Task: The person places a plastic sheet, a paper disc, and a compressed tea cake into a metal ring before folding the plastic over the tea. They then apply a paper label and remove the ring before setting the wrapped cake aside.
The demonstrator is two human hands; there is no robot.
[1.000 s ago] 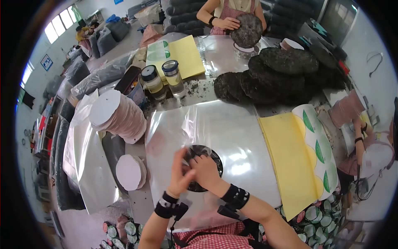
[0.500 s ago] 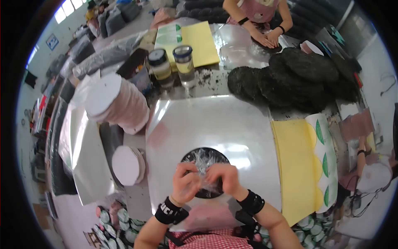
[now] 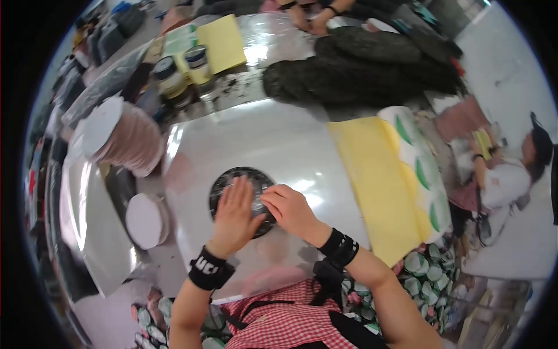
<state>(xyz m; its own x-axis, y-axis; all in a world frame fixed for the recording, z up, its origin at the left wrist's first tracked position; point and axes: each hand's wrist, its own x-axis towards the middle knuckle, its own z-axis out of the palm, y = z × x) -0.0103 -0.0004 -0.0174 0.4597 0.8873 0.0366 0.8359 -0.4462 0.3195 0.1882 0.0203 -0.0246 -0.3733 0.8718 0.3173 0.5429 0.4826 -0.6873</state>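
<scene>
We laid our left hand [image 3: 233, 216] open and flat on the dark disc [image 3: 218, 189], right hand [image 3: 292, 214] seemingly pinching clear film [image 3: 256, 202]; light, even pressure seemed best against creases.

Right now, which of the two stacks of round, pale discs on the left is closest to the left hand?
The short, pinkish-white stack, nearer the red-checked apron. The tall, leaning stack is farther from the left hand.

We see two lidded jars [image 3: 199, 67] toward the upper left, grey bags [image 3: 113, 41] beyond them, and a co-worker [image 3: 504, 180] at far right.
</scene>
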